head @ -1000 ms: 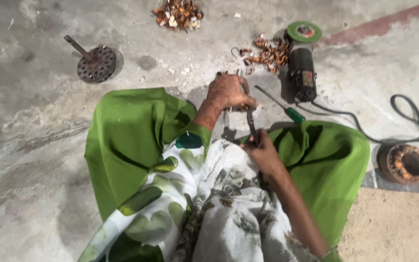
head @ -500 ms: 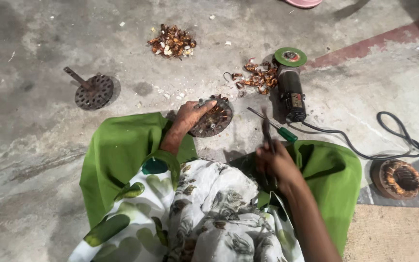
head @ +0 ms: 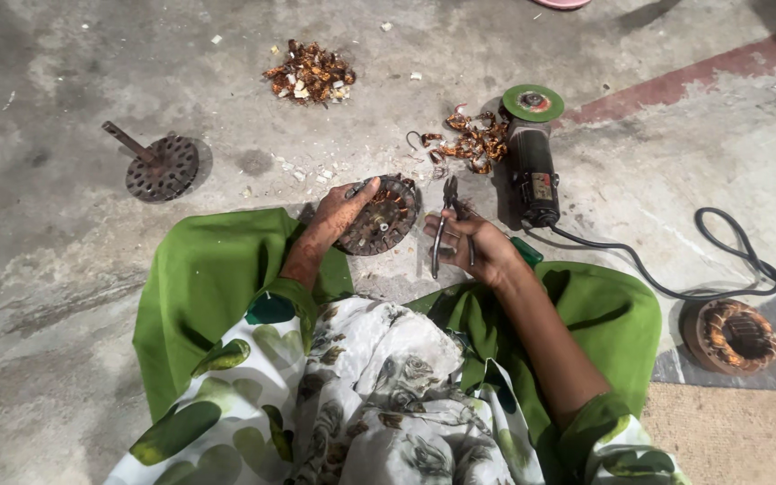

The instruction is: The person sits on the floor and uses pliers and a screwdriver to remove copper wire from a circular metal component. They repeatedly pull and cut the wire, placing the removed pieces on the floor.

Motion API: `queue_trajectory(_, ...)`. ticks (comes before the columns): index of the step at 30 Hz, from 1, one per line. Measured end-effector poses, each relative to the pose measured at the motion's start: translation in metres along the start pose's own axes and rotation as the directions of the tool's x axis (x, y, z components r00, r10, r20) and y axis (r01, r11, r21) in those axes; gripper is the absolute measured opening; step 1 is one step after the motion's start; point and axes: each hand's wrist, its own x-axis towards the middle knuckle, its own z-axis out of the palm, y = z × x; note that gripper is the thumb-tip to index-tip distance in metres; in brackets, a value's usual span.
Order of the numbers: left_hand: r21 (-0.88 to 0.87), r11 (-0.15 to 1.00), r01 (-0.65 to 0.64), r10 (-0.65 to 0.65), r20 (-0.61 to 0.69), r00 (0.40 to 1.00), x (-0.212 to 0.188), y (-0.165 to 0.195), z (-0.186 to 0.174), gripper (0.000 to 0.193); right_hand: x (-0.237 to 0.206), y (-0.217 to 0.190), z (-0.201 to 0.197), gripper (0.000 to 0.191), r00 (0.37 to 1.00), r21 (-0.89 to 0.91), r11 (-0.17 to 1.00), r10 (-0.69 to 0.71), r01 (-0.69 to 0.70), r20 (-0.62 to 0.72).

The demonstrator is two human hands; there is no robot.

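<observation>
I sit on a concrete floor with green cloth over my knees. My left hand (head: 343,208) grips the edge of a round rusty motor stator (head: 381,216) tilted against the floor in front of me. My right hand (head: 475,248) holds a pair of pliers (head: 445,220), jaws pointing away from me, just right of the stator and not touching it. A green-handled tool (head: 524,251) lies partly hidden behind my right hand.
An angle grinder (head: 532,157) with a green disc lies ahead right, its black cable (head: 720,260) looping right. Copper wire scraps (head: 471,141) lie beside it, another scrap pile (head: 309,74) farther off. A rusty rotor with shaft (head: 160,166) sits left; a wound stator (head: 731,336) at right.
The view has shifted. My left hand moved the stator down and left, closer to my knee. My right hand brought the pliers from over my lap to beside the stator.
</observation>
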Motion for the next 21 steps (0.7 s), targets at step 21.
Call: queue_trajectory(21, 0.292, 0.956, -0.009, -0.004, 0.046, 0.999, -0.023, 0.051, 0.036, 0.111, -0.026, 0.031, -0.014, 0.046, 0.969, -0.316, 0.948, 0.115, -0.041, 0.221)
